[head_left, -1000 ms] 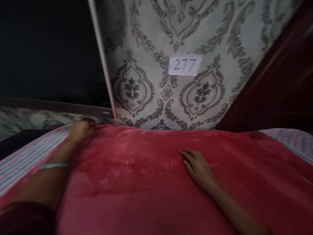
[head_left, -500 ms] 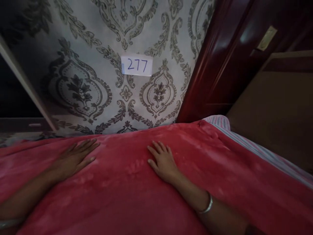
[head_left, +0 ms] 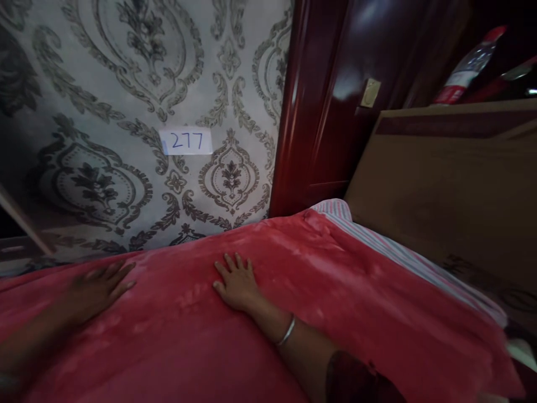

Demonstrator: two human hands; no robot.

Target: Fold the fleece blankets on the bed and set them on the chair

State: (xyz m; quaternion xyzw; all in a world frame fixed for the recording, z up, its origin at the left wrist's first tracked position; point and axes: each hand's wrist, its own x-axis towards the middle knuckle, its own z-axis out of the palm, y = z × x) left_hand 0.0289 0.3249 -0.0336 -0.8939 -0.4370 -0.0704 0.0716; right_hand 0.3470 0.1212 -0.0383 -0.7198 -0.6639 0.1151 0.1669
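Observation:
A red plush blanket is spread over the surface in front of me, with small wrinkles and faint press marks near its middle. My left hand is over its left part, slightly blurred, fingers stretched out and holding nothing. Further right, my right hand lies flat on the blanket with its fingers spread. A silver bangle circles my right wrist. Striped cloth in pink, white and grey shows beneath the blanket along the right edge.
Patterned wallpaper rises behind the blanket, with a paper marked 277 on it. To the right stand a dark red wooden door and a large cardboard box. A bottle with a red cap is above the box.
My view has turned right, so the wall paper and both hands appear further left, and the bottle has come into view. Both hands remain outstretched; the left one is now blurred.

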